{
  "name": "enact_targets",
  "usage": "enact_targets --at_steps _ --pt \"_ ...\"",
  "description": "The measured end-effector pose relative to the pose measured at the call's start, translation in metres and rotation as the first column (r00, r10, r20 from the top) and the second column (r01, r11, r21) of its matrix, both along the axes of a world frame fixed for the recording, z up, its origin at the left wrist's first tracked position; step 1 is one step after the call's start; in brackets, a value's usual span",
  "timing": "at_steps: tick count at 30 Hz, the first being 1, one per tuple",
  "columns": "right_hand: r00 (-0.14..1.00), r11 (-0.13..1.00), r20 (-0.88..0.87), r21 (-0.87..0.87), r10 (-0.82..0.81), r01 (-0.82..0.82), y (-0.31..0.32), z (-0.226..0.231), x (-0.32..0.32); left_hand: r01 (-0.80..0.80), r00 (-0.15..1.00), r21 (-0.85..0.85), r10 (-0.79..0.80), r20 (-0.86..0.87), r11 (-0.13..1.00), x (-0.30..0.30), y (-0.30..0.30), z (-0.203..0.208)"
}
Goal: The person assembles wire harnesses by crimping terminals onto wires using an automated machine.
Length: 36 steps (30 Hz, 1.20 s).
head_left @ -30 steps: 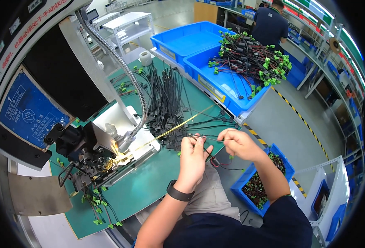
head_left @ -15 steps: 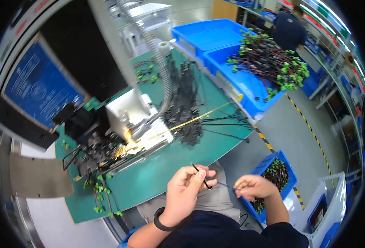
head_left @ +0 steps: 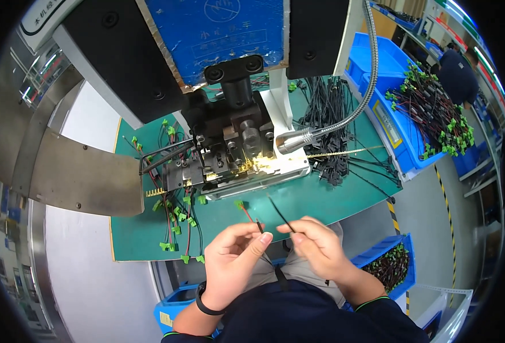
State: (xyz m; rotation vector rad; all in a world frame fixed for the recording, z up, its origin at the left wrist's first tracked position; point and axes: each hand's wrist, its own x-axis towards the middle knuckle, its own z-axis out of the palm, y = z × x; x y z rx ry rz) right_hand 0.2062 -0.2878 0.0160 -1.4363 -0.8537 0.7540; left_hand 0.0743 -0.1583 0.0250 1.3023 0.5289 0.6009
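In front of the bench, my left hand point(head_left: 235, 251) is pinched closed on a short wire lead with a red wire point(head_left: 247, 212), a small green connector at its far end and a dark part at my fingertips. To its right, my right hand point(head_left: 320, 248) grips a thin black cable point(head_left: 281, 212) between thumb and fingers, its tip slanting up and left toward the machine. The two hands are close but apart. Beyond them stands a crimping machine point(head_left: 241, 128) with a brightly lit working point point(head_left: 255, 163) and a strip of brass-coloured terminals point(head_left: 344, 152).
A lamp on a metal gooseneck point(head_left: 372, 68) leans over the machine. Black cables point(head_left: 329, 131) are piled to its right. Green-ended leads point(head_left: 175, 220) lie at left on the green bench point(head_left: 132, 240). Blue bins point(head_left: 404, 157) of leads stand at right; another bin point(head_left: 411, 257) sits lower.
The view has swung left toward the machine. My right hand has come from beside the lower bin to my left hand and now holds the black cable. A green-ended lead now shows at my left hand.
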Motion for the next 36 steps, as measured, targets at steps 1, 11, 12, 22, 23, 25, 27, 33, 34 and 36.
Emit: enact_targets --at_steps 1,11,12,22,23,25,27,33,34,36 --pt "0.951 1.0 -0.308 0.015 -0.016 0.022 0.007 -0.005 -0.01 0.003 1.0 0.0 -0.003 -0.028 1.0 -0.003 -0.001 -0.002" --pt "0.983 1.0 -0.182 0.027 0.005 0.0 0.031 0.009 0.001 0.077 0.996 0.014 -0.077 -0.044 0.997 0.001 0.0 -0.01" --pt "0.983 1.0 -0.182 0.024 0.004 0.001 0.03 0.008 0.002 0.084 0.995 0.055 -0.081 -0.055 0.995 0.001 0.001 -0.012" --pt "0.972 0.964 -0.073 0.125 -0.226 0.233 0.033 -0.01 0.0 0.029 0.997 0.045 -0.026 -0.075 0.999 0.007 -0.017 -0.019" --pt "0.946 0.93 0.057 0.212 -0.319 0.301 0.033 -0.011 0.002 0.041 0.994 0.044 -0.036 -0.106 0.998 0.004 -0.018 -0.025" --pt "0.953 0.951 -0.095 0.085 -0.288 0.296 0.026 -0.004 0.013 0.024 0.998 -0.041 -0.026 -0.053 0.999 0.003 -0.015 -0.022" --pt "0.973 0.976 -0.086 0.031 -0.214 0.217 0.02 0.0 0.014 -0.024 0.998 -0.05 0.021 -0.065 0.998 -0.001 -0.01 -0.024" --pt "0.981 0.998 -0.184 -0.02 0.062 -0.067 0.006 -0.018 -0.006 0.018 1.0 -0.162 -0.019 0.001 0.987 0.009 0.006 -0.019" --pt "0.981 0.998 -0.185 -0.02 0.062 -0.067 0.006 -0.019 -0.007 0.048 0.998 -0.221 -0.038 0.05 0.974 0.01 0.007 -0.02" --pt "0.975 0.997 -0.217 -0.044 0.055 -0.066 0.005 -0.021 -0.008 0.036 0.998 -0.215 -0.023 0.063 0.976 0.01 0.008 -0.019"
